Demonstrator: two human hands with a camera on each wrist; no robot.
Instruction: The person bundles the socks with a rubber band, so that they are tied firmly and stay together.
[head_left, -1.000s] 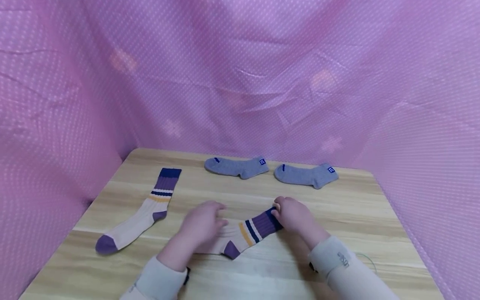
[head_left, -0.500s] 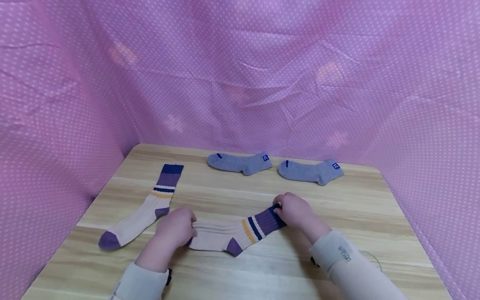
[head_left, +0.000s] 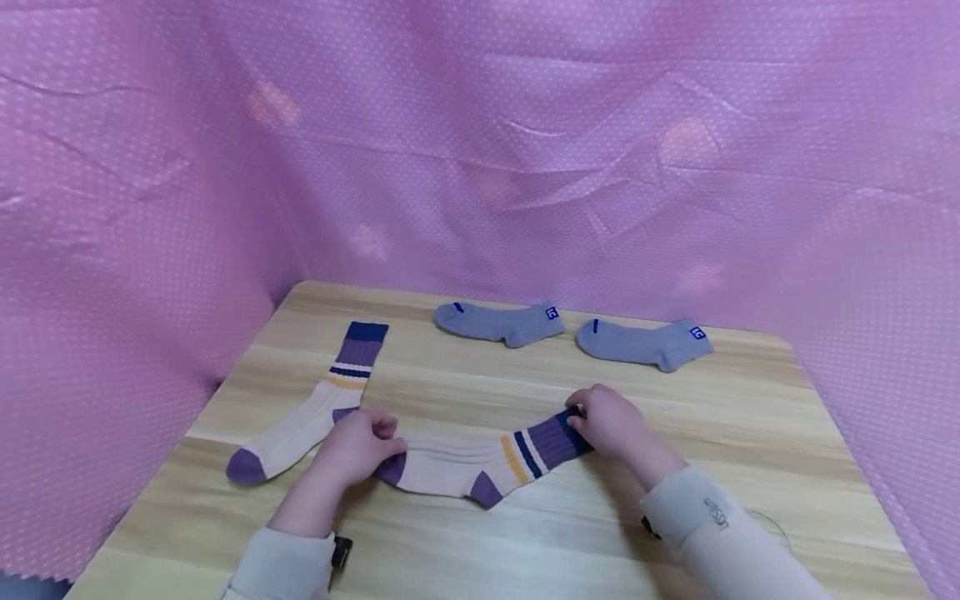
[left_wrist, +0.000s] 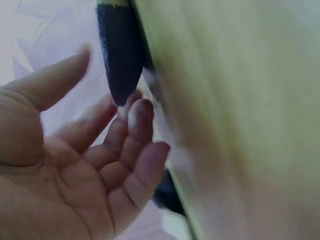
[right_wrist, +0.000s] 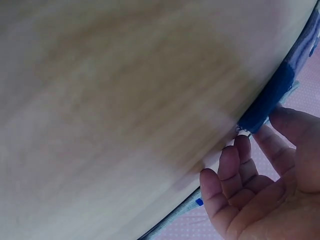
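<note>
A cream ribbed sock (head_left: 442, 468) with purple toe and heel, yellow and navy stripes and a navy cuff lies stretched across the table's middle. My right hand (head_left: 617, 423) pinches its cuff (right_wrist: 270, 102) between thumb and index finger. At the other end, my left hand (head_left: 351, 450) is by the purple toe (left_wrist: 120, 55); its thumb stands apart from the sock and its fingers bend loosely near the tip. A matching striped sock (head_left: 296, 433) lies to the left, its heel partly hidden behind the left hand.
Two grey ankle socks, one left (head_left: 495, 325) and one right (head_left: 637, 343), lie side by side along the back of the wooden table (head_left: 480, 558). Pink dotted cloth (head_left: 480, 150) hangs behind and at both sides. A thin green loop (head_left: 772, 525) lies near the right sleeve.
My left hand has moved left along the sock from its foot to the toe, uncovering the foot and toe. The right hand has stayed at the cuff. The head view has shifted slightly.
</note>
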